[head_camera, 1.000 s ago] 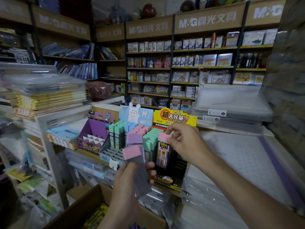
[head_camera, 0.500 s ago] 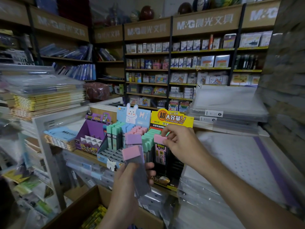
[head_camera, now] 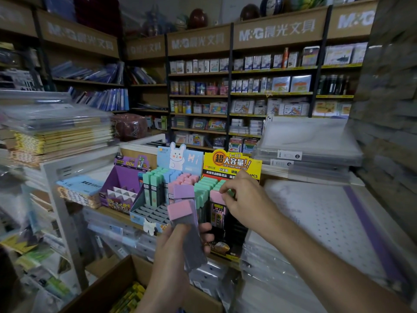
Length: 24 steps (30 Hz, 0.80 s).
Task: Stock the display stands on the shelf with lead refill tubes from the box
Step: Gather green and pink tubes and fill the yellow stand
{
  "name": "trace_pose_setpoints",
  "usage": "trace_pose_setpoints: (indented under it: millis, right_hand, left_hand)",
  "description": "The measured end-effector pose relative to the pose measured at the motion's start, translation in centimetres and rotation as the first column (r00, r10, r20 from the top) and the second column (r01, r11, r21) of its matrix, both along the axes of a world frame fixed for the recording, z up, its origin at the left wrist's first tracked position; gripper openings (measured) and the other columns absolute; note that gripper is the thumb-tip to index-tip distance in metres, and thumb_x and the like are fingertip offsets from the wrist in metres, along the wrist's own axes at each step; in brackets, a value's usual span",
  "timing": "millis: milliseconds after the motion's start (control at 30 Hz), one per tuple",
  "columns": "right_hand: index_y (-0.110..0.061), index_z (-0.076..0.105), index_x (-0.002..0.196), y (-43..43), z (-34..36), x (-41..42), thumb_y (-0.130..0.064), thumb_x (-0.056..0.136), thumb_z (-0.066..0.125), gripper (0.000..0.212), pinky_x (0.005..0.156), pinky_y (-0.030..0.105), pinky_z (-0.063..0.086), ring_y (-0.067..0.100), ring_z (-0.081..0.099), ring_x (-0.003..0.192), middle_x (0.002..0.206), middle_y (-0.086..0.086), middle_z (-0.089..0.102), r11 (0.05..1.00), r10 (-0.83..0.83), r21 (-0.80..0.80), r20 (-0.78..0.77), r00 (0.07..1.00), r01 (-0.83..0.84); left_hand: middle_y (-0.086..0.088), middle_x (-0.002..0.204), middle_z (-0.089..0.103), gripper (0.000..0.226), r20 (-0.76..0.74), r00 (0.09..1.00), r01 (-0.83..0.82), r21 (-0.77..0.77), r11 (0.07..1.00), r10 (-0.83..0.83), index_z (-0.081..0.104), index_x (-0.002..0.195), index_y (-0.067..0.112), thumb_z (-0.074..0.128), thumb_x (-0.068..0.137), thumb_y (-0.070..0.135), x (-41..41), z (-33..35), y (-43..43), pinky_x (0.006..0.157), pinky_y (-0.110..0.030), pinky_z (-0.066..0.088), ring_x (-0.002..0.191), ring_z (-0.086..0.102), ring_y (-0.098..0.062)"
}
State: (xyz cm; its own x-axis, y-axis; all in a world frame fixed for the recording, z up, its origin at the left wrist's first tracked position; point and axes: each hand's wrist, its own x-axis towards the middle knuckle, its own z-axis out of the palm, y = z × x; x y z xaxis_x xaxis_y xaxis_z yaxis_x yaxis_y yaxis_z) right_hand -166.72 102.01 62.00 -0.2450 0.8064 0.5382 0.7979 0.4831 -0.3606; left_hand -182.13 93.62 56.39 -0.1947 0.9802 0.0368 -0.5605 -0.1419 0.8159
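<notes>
My left hand [head_camera: 173, 251] grips a small bunch of lead refill tubes [head_camera: 187, 224] with pink and purple caps, held upright in front of the shelf. My right hand [head_camera: 246, 197] pinches the pink cap of a single pink-capped tube [head_camera: 217, 206] standing in the yellow-and-black display stand [head_camera: 232, 163], beside rows of green-capped tubes. Left of it is the blue rabbit display stand [head_camera: 178, 157], holding green, blue and pink tubes, with open slots in its front rows. The cardboard box [head_camera: 106, 290] sits below, at the bottom edge.
A purple display stand [head_camera: 126, 186] sits at the left on the same shelf. Stacked notebooks [head_camera: 58, 136] lie on the left rack. Clear plastic folders [head_camera: 311, 145] pile up at the right, beside a white perforated shelf surface [head_camera: 316, 218]. Stocked wall shelves fill the background.
My right hand has pushed the pink-capped tube lower into the yellow-and-black stand. My left hand has kept its bunch of tubes nearly still.
</notes>
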Motion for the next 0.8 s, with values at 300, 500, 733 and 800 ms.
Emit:
trace_pose_setpoints:
  millis: [300,500,733,800]
  right_hand:
    - [-0.024,0.075,0.099,-0.3,0.4,0.5,-0.022,0.09,0.067,0.012,0.068,0.023,0.044,0.01,0.058,0.076,0.083,-0.008,0.062,0.997,-0.017,-0.083,-0.127,0.992,0.007]
    - [-0.016,0.072,0.081,-1.5,1.2,1.0,-0.044,0.089,0.07,0.029,0.044,0.02,0.039,0.008,0.05,0.041,0.056,0.001,0.065,0.91,0.075,-0.328,-0.47,0.879,-0.253]
    - [-0.015,0.075,0.076,-2.5,1.6,1.1,-0.076,0.066,0.072,0.061,0.037,0.016,0.031,0.012,0.046,0.038,0.056,0.011,0.066,0.833,0.051,-0.471,-0.458,0.887,-0.291]
    - [-0.021,0.075,0.064,-2.4,1.6,1.1,-0.076,0.063,0.075,0.055,0.037,0.017,0.032,0.013,0.048,0.037,0.06,0.017,0.068,0.838,0.039,-0.471,-0.451,0.892,-0.275]
  left_hand:
    - [-0.028,0.096,0.075,0.017,-0.03,0.999,0.036,0.04,0.999,-0.034,0.066,0.112,0.007,0.054,0.1,0.006,0.8,-0.3,-0.1,0.056,-0.035,0.062,0.076,0.075,-0.033]
    - [-0.018,0.09,0.075,0.02,-0.151,0.988,0.049,0.11,0.993,-0.032,0.071,0.112,0.009,0.061,0.095,0.014,1.9,-0.9,0.7,0.052,-0.029,0.052,0.069,0.067,-0.023]
    - [-0.017,0.076,0.067,0.011,-0.284,0.958,0.093,0.188,0.978,-0.036,0.074,0.097,0.009,0.064,0.098,0.009,3.9,-1.3,2.0,0.052,-0.031,0.047,0.066,0.06,-0.023]
    - [-0.014,0.074,0.065,0.013,-0.306,0.951,0.11,0.192,0.975,-0.047,0.074,0.097,0.011,0.071,0.091,0.022,4.2,-1.2,2.1,0.052,-0.032,0.044,0.064,0.056,-0.023]
